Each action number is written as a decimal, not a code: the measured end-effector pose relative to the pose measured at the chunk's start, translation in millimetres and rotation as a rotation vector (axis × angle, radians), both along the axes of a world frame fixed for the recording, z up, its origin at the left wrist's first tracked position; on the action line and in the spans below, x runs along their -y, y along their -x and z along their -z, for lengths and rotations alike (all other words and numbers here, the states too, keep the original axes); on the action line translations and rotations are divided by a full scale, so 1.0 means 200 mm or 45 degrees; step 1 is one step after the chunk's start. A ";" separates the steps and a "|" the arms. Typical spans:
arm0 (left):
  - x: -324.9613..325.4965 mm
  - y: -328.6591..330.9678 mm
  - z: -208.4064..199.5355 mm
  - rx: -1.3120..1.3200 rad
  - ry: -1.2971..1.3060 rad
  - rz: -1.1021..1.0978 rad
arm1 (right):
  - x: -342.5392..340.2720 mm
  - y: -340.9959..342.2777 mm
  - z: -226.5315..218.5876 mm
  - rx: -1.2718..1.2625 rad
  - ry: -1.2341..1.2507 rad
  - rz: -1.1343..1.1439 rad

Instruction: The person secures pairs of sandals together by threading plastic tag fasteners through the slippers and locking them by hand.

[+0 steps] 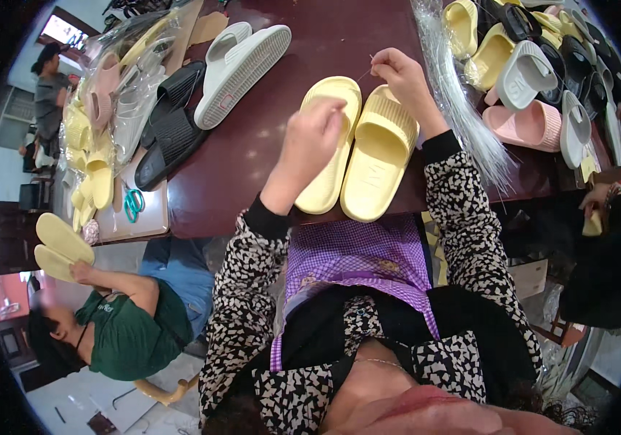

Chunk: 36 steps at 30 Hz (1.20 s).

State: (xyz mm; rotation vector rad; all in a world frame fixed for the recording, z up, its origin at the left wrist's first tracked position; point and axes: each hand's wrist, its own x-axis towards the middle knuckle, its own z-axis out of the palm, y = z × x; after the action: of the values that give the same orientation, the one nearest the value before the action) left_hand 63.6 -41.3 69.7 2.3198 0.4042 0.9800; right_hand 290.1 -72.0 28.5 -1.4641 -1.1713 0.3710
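Note:
A pair of pale yellow slide slippers [357, 148] lies side by side on the dark red table [252, 167] in front of me. My left hand [310, 138] hovers over the left slipper with its fingers pinched together. My right hand [397, 72] is raised above the right slipper's toe end, pinching a thin clear plastic strand [363, 72] between thumb and fingers. What my left hand pinches is too small to tell.
A bundle of clear plastic strands [463, 109] lies to the right, beside a heap of yellow, pink, grey and black slippers [535, 65]. White and black slippers [202, 94], bagged yellow slippers and green scissors [134, 203] lie at the left. A person in green [122, 319] holds yellow slippers at lower left.

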 end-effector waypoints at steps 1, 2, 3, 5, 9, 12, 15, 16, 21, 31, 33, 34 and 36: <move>-0.06 -0.06 -0.02 0.070 -0.050 0.001 | 0.02 0.02 -0.01 -0.076 -0.072 -0.060; -0.11 -0.11 -0.02 0.133 -0.104 -0.005 | 0.03 0.04 -0.03 -0.160 -0.148 -0.129; -0.15 -0.16 -0.03 0.127 -0.109 -0.012 | 0.04 0.07 -0.04 -0.165 -0.152 -0.136; -0.22 -0.30 -0.02 -0.056 0.216 0.020 | 0.05 0.13 -0.07 -0.180 -0.216 -0.199; -0.21 -0.42 0.02 -0.210 0.619 0.027 | 0.07 0.08 -0.02 -0.152 -0.276 -0.117; -0.19 -0.44 0.04 -0.175 0.785 0.033 | 0.08 0.04 -0.02 -0.206 -0.278 -0.070; -0.19 -0.41 0.05 -0.008 0.879 0.044 | 0.11 0.02 -0.05 -0.326 -0.263 -0.111; -0.20 -0.41 0.05 0.017 0.990 0.097 | 0.12 0.02 -0.06 -0.296 -0.221 -0.119; -0.23 -0.38 0.05 0.095 1.270 0.237 | 0.15 0.05 -0.10 -0.164 -0.078 -0.101; -0.27 -0.35 0.06 0.046 1.319 0.360 | 0.14 0.05 -0.11 0.126 -0.146 -0.031; -0.27 -0.35 0.07 0.041 1.335 0.378 | 0.14 0.04 -0.10 0.215 -0.165 -0.065; -0.27 -0.35 0.06 0.039 1.342 0.387 | 0.14 0.04 -0.11 0.260 -0.175 -0.082; -0.27 -0.34 0.06 0.029 1.347 0.379 | 0.14 0.04 -0.11 0.298 -0.183 -0.086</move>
State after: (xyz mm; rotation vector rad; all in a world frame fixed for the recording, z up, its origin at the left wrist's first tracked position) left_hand 132.6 12.8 58.1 1.3455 0.4121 0.4506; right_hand 282.8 -99.9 50.6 -1.3709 -1.4071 0.1601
